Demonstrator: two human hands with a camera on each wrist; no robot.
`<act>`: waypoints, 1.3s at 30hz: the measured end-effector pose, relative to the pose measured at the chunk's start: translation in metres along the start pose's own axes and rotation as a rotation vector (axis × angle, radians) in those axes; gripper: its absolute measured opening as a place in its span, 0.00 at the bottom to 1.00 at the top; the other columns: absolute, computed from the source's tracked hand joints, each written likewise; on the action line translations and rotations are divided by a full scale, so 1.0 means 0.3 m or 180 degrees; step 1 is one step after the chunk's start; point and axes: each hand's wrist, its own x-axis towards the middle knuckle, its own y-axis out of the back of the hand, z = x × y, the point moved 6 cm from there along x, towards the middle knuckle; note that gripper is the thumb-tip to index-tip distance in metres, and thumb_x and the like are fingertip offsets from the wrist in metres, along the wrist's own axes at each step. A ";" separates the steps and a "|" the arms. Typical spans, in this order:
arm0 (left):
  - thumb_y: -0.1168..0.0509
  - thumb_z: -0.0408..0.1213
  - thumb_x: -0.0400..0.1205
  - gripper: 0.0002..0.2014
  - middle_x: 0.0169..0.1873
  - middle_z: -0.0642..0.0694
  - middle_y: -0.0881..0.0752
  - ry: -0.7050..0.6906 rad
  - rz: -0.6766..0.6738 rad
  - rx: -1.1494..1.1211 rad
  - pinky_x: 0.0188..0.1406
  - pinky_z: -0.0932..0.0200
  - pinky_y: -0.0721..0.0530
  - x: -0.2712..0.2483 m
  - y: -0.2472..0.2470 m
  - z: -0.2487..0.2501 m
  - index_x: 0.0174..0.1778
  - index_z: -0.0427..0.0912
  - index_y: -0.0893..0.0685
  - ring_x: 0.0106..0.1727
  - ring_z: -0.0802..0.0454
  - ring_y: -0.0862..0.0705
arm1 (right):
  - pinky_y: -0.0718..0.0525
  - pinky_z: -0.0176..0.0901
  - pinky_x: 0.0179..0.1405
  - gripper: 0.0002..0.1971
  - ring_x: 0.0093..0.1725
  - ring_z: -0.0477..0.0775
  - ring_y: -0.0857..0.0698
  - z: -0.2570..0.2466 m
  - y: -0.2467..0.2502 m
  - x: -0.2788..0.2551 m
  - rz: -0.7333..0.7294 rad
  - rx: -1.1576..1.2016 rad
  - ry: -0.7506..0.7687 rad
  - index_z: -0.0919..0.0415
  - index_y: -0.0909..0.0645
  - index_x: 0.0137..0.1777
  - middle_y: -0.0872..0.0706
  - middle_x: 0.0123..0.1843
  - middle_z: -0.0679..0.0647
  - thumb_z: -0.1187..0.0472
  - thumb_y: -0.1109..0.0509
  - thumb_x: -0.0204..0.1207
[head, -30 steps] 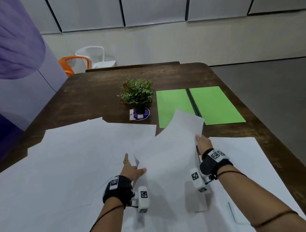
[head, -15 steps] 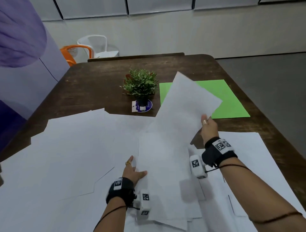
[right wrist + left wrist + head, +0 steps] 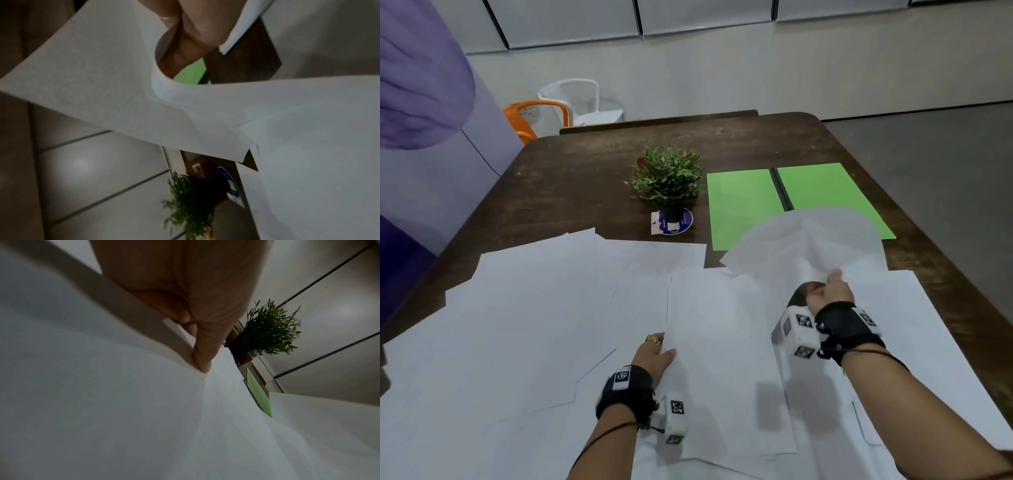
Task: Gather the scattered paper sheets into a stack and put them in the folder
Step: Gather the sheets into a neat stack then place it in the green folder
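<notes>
Several white paper sheets (image 3: 534, 308) lie scattered over the near half of the dark wooden table (image 3: 585, 178). A loose stack (image 3: 722, 359) sits in the middle. My left hand (image 3: 664, 346) pinches the stack's left edge, thumb on top and fingers hidden underneath; the left wrist view shows the thumb (image 3: 202, 363) on the paper (image 3: 102, 402). My right hand (image 3: 825, 294) grips one sheet (image 3: 804, 246), bent and blurred in the air over the stack's far right corner. In the right wrist view this sheet (image 3: 102, 81) curls round the hand (image 3: 195, 24). The green folder (image 3: 743, 205) lies open beyond.
A small potted plant (image 3: 667, 178) stands on a blue disc left of the folder. More sheets (image 3: 914, 325) lie under my right arm, near the table's right edge. Orange and white chairs (image 3: 571, 102) stand behind the table. A purple wall is at the left.
My right hand has swung the held sheet down from high over the folder towards the stack, and the sheet now bends. My left hand has stayed at the stack's left edge.
</notes>
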 end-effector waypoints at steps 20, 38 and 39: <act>0.32 0.41 0.80 0.19 0.60 0.39 0.16 0.0024 0.0197 0.1305 0.64 0.51 0.21 0.025 -0.001 0.024 0.62 0.33 0.20 0.60 0.39 0.17 | 0.29 0.26 0.12 0.11 0.18 0.43 0.22 -0.031 -0.062 -0.125 -0.0294 0.0927 -0.0708 0.63 0.28 0.40 0.26 0.37 0.52 0.65 0.43 0.85; 0.40 0.62 0.79 0.29 0.51 0.45 0.14 0.0478 -0.0434 -0.0018 0.57 0.55 0.20 0.005 -0.030 0.054 0.56 0.36 0.19 0.52 0.50 0.16 | 0.29 0.35 0.50 0.23 0.60 0.61 0.20 0.282 0.079 0.024 -0.1357 -0.4685 0.0768 0.64 0.33 0.74 0.21 0.65 0.63 0.73 0.45 0.79; 0.36 0.54 0.80 0.24 0.54 0.46 0.18 0.0365 -0.0318 0.0297 0.58 0.57 0.23 0.003 -0.038 0.065 0.58 0.35 0.23 0.55 0.51 0.19 | 0.29 0.36 0.53 0.21 0.63 0.60 0.21 0.305 0.070 0.017 -0.1500 -0.4780 0.0740 0.65 0.33 0.73 0.22 0.67 0.63 0.72 0.44 0.80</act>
